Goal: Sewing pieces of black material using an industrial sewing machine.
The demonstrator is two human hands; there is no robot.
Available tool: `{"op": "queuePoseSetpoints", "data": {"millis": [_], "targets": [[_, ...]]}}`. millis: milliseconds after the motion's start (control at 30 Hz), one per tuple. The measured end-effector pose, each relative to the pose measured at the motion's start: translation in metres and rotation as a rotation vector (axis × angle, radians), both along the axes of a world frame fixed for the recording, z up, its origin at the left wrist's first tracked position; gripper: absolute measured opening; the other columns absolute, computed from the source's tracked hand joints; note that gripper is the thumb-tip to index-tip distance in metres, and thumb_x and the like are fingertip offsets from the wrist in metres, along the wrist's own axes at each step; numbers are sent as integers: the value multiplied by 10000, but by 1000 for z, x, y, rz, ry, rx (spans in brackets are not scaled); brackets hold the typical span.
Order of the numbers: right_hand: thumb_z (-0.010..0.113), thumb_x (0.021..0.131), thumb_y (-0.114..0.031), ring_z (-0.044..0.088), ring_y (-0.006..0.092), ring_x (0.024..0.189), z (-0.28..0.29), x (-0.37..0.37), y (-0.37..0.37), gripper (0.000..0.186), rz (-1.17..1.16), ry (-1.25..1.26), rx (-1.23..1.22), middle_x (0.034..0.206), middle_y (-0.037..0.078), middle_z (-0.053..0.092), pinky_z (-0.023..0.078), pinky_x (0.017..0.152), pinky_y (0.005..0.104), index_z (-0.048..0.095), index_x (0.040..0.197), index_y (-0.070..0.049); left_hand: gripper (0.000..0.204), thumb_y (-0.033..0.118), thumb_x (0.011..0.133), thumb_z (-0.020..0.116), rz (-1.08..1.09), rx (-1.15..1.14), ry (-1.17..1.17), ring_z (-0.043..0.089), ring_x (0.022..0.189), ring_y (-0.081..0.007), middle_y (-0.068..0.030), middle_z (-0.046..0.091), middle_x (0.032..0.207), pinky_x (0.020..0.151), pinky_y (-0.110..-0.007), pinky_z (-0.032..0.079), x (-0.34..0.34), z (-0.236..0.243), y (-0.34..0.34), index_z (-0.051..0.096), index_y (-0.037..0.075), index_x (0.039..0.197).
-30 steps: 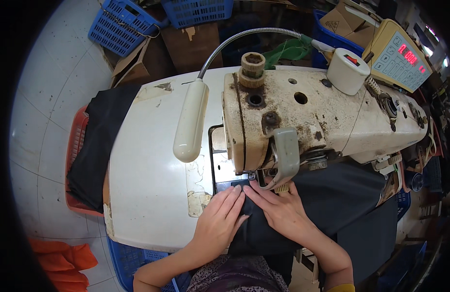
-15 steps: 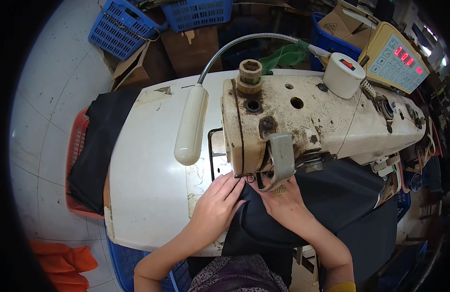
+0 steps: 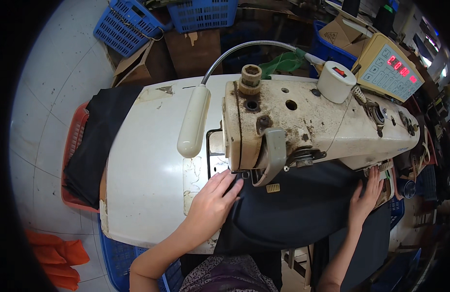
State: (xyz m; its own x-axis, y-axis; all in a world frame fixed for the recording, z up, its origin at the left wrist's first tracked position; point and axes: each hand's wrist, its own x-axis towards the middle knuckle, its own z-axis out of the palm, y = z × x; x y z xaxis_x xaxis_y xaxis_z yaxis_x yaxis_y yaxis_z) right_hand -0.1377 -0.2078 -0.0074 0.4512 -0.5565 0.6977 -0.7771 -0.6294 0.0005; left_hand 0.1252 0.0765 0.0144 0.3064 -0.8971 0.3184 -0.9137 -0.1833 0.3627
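On the white sewing machine (image 3: 312, 121), a grey metal guard stands in front of the needle area. Black fabric (image 3: 293, 209) lies across the table beneath it. My left hand (image 3: 212, 199) lies on the fabric's left edge beside the presser foot, fingers extended, tips partly under the machine head. Over at the right, my right hand (image 3: 366, 194) has its fingers stretched out at the base of the machine's pillar, by a small metal and green fitting at the fabric's edge; exactly what the fingertips touch is unclear. The needle itself is hidden.
A lamp (image 3: 191, 126) on a bendable neck hangs left of the head; a control panel (image 3: 388, 68) stands at back right. Folded black cloth (image 3: 101, 126) hangs over a red basket (image 3: 71, 190) at left. Blue crates (image 3: 118, 27) and cardboard boxes are behind, orange cloth (image 3: 54, 253) lower left.
My right hand has moved from beside the needle to the machine's pillar at the right. My left hand has shifted slightly toward the back and left, still on the fabric.
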Motion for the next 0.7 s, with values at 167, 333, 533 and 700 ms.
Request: {"op": "queuePoseSetpoints", "data": {"millis": [167, 333, 533, 700], "targets": [[511, 852, 66, 466, 351, 1338, -11, -8, -9, 522, 22, 54, 166, 1426, 195, 505, 321, 1154, 472, 520, 1370, 2, 370, 102, 823, 703, 19, -7, -2, 553, 1204, -348, -191, 605, 1220, 1052, -442, 443, 6, -2, -4, 653, -13, 1172], [482, 801, 115, 514, 370, 1291, -17, -10, -7, 531, 19, 94, 220, 1353, 222, 564, 351, 1138, 467, 567, 1317, 29, 379, 107, 817, 717, 15, -9, -26, 553, 1205, -346, -190, 604, 1236, 1056, -452, 442, 2, 1, -2, 654, -13, 1170], [483, 841, 102, 507, 386, 1295, -11, -6, -4, 502, 40, 40, 172, 1354, 210, 567, 350, 1132, 461, 556, 1330, 18, 384, 114, 814, 730, 2, -9, -7, 554, 1205, -344, -186, 604, 1237, 1062, -461, 437, -3, 5, 0, 655, -13, 1168], [495, 873, 81, 531, 407, 1247, 17, 9, 29, 439, 186, -136, 106, 1295, 210, 595, 370, 1104, 471, 562, 1302, 21, 356, 109, 825, 717, 18, -20, -32, 555, 1202, -343, -184, 606, 1225, 1062, -467, 437, -5, 7, 0, 658, -18, 1152]]}}
